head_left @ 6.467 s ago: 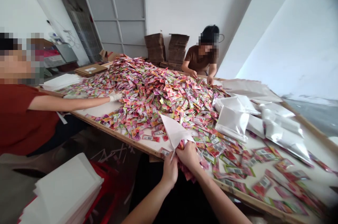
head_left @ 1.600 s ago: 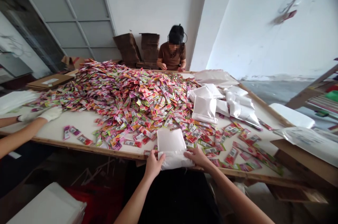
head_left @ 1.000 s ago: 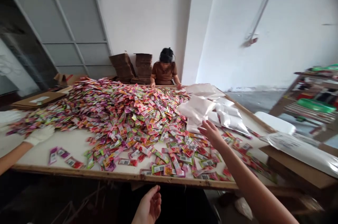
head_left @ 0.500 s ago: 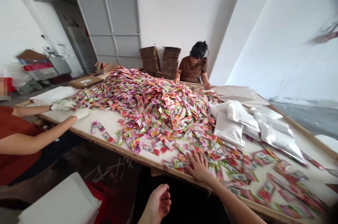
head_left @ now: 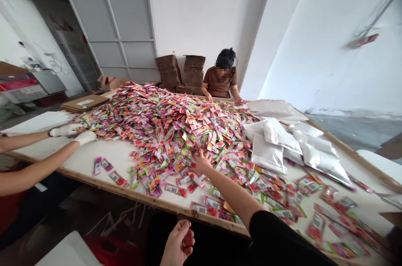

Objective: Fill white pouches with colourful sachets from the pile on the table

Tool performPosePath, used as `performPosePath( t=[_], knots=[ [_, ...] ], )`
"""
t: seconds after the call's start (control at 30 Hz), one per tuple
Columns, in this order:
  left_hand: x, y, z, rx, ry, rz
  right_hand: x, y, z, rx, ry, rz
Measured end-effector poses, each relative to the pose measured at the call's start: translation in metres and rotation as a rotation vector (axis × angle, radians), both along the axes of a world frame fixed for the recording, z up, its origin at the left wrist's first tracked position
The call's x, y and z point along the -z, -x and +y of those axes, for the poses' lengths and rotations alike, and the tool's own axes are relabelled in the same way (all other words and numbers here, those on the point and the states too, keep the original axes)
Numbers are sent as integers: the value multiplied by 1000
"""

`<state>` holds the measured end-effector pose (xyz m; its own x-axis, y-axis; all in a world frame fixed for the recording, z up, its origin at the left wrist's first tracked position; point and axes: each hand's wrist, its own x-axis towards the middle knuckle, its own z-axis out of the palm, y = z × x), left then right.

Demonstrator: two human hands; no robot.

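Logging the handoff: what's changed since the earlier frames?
Left hand and right hand let go of the white bag, now lying rightward on the other bags. Right hand then came back and reached forward, spread on the packets. Left hand drew back below the edge of the table, curled. Unchanged: person opposite, cardboard stacks.

right hand [head_left: 202, 162]: spread on sachets [head_left: 169, 121] | left hand [head_left: 179, 243]: curled near table [head_left: 117, 152]

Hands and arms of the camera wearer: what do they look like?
The left hand and right hand are ungloved. A black sleeve covers the right upper arm, leaving the right forearm uncovered, with no wristband showing. No left sleeve is in frame.
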<state>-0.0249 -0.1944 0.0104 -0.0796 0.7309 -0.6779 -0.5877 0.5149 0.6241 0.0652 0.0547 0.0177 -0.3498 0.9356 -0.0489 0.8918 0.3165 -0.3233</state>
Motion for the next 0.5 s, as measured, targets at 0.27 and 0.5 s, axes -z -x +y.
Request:
performPosePath(
  t=[0.27, 0.5],
  knots=[
    [3, -21, 10, 204, -107, 296, 28, -66, -20, -121, 2, -152],
    [3, -59, 57, 338, -529, 1097, 11, -148, -53, -95, -4, -195]
  ],
)
